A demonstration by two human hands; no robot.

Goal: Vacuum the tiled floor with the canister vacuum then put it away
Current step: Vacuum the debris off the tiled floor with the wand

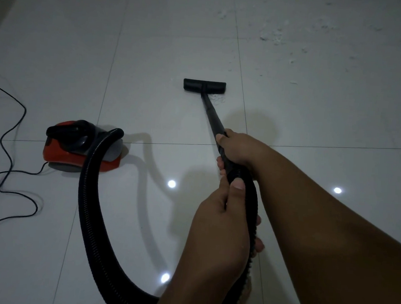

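A red and black canister vacuum (76, 146) sits on the glossy white tiled floor (155, 41) at the left. Its ribbed black hose (88, 215) loops down and around to my hands. My right hand (236, 147) grips the black wand (211, 114) near its lower end. My left hand (220, 226) is closed around the hose just behind it. The flat black floor nozzle (204, 86) rests on the tiles ahead. White dust and crumbs (281, 36) lie scattered beyond the nozzle, to the upper right, with a little beside the nozzle.
The vacuum's black power cord (8, 167) snakes across the floor at the far left. A wall edge (0, 7) shows in the top left corner. Ceiling lights reflect as bright spots on the tiles.
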